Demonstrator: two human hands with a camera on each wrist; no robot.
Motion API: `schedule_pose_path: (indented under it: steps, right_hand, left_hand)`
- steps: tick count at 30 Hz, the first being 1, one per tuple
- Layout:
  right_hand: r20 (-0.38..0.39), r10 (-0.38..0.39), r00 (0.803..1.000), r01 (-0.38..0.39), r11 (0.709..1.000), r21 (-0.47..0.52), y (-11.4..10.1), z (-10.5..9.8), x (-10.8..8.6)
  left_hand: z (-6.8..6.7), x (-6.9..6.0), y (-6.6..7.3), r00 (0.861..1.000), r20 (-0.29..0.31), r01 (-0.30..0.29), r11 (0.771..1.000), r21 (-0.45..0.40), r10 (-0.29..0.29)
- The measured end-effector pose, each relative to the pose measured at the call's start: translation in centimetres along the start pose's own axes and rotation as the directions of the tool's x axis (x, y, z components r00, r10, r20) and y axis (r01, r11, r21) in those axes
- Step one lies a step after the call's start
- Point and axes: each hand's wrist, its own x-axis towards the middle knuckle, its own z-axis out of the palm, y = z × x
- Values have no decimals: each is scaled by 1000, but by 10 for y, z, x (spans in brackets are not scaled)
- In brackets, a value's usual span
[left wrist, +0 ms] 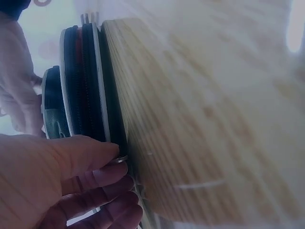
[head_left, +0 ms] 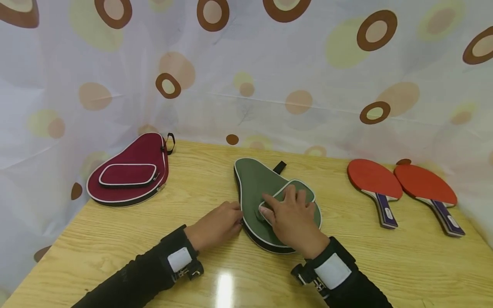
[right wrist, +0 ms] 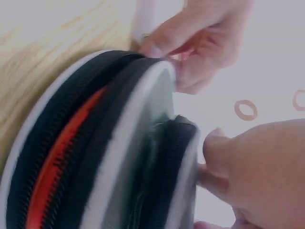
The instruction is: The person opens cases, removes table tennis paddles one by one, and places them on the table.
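A green paddle-shaped case [head_left: 254,179] with white piping lies on the table, its small pocket [head_left: 283,192] facing up. At the case's left edge, my left hand [head_left: 217,224] pinches a metal zipper pull [left wrist: 120,159] between thumb and forefinger. My right hand [head_left: 296,218] rests on the pocket with its fingers spread. The right wrist view shows the case's zipper parted along the rounded end, with a red surface [right wrist: 64,157] visible inside between the rows of teeth. How far the parting runs beyond that cannot be told.
A dark red case [head_left: 131,149] with a pocket and black loop lies at the back left of the wooden table [head_left: 200,171]. Two red paddles [head_left: 373,177] [head_left: 423,184] with purple handles lie at the right. A patterned curtain [head_left: 231,55] hangs behind.
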Motion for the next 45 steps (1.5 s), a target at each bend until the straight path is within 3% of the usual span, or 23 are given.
schedule_pose_path:
  steps: [7, 12, 19, 24, 29, 34, 37, 40, 43, 45]
  right_hand:
    - [14, 5, 1000, -5, 1000, 18, -3, 8, 2]
    - [-50, -94, 994, 96, 995, 26, 6, 8, 3]
    - [-94, -236, 967, 243, 968, 65, 18, 6, 5]
    - [-58, -241, 969, 245, 966, 77, 21, 4, 10]
    - [-40, -233, 972, 236, 967, 99, 29, 4, 12]
    - [-53, -254, 966, 259, 957, 132, 40, 7, 13]
    - [-53, -194, 980, 200, 966, 162, 40, 10, 13]
    - [-38, -46, 998, 53, 981, 186, 37, 10, 11]
    - [-37, 84, 996, -77, 982, 175, 30, 9, 9]
    - [-55, 120, 991, -111, 983, 147, 26, 9, 7]
  left_hand:
    - [0, 1, 3, 1000, 12, 18, 1000, 14, -18]
    - [0, 2, 1, 1000, -3, 16, 1000, 6, -16]
    - [-1, 3, -2, 1000, 6, 6, 999, -34, -6]
    - [0, 3, -2, 1000, 16, 17, 997, -80, -16]
    - [1, 4, 4, 996, 86, 44, 986, -163, -31]
    - [3, 6, 12, 995, 98, 32, 990, -138, -19]
    - [5, 6, 15, 997, 79, 30, 993, -114, -21]
    - [6, 6, 19, 998, 66, 27, 995, -100, -21]
    - [6, 6, 21, 998, 62, 30, 995, -100, -24]
    - [5, 6, 22, 997, 71, 41, 992, -117, -32]
